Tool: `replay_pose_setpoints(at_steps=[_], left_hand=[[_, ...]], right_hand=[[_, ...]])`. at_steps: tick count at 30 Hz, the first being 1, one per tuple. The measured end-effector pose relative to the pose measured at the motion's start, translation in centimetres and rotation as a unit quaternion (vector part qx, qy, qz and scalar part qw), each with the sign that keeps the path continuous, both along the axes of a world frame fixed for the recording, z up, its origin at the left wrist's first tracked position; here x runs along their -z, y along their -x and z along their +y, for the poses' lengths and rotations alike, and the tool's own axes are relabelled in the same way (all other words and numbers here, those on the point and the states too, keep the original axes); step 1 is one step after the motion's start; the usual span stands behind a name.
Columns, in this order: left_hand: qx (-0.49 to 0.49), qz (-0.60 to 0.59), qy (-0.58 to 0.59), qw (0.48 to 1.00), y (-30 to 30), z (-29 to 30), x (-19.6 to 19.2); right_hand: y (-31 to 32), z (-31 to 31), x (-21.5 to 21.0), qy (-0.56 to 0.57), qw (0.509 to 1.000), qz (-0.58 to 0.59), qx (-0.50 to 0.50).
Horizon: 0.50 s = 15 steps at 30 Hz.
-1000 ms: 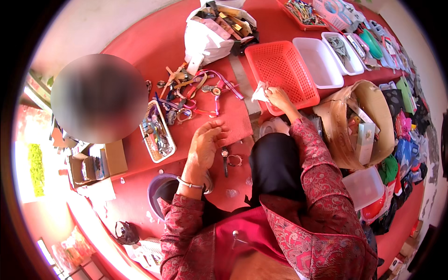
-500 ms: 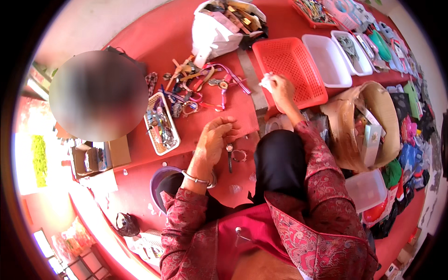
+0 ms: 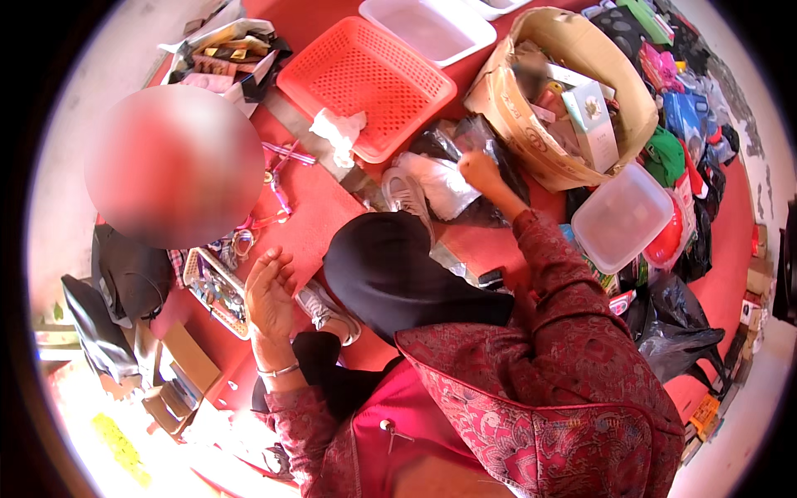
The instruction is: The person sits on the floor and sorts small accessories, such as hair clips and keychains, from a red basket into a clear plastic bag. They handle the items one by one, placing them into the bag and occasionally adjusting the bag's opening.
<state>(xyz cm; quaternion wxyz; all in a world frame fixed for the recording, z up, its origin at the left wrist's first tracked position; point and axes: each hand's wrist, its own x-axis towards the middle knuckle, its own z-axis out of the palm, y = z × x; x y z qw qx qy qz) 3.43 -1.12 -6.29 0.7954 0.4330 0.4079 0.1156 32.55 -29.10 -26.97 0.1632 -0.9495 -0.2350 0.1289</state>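
Observation:
My left hand (image 3: 271, 303) hovers with bent, loosely parted fingers, holding nothing. It is beside a small white basket (image 3: 238, 323) of watches and small parts. My right hand (image 3: 483, 173) reaches out over a clear and black plastic bag (image 3: 490, 145) with something white inside. Its fingers are curled together against the bag; what they pinch, if anything, is hidden. A crumpled white scrap of plastic or tissue (image 3: 340, 135) lies over the near corner of a red perforated basket (image 3: 378, 87).
A large cardboard box (image 3: 515, 129) holds small cartons at the far right. Nearer stands a translucent plastic tub (image 3: 623, 217), with a black bag (image 3: 677, 328) beyond it. A white tray (image 3: 432, 29) sits behind the red basket. Pink straps (image 3: 282, 187) lie at left, near a blurred person.
My view has swung to the right. The white scrap has left my right hand and lies on the red basket's corner. My right hand has moved right, to the plastic bag.

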Motion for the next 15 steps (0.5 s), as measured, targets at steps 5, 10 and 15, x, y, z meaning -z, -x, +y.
replay_pose_setpoints(at_steps=[5,10,15], left_hand=[[-0.001,0.029,-0.008,1.000,-0.4,-0.4,1.2],[0.003,0.038,-0.013,0.999,-0.5,-0.7,1.1],[0.017,0.044,-0.014,0.999,-0.5,-1.0,1.4]], right_hand=[[4.4,-1.9,4.4,-0.043,0.998,-0.012,-0.041],[5.2,-1.1,8.8,0.059,0.993,-0.084,0.065],[5.1,-1.2,11.4,0.117,0.986,-0.110,0.047]])
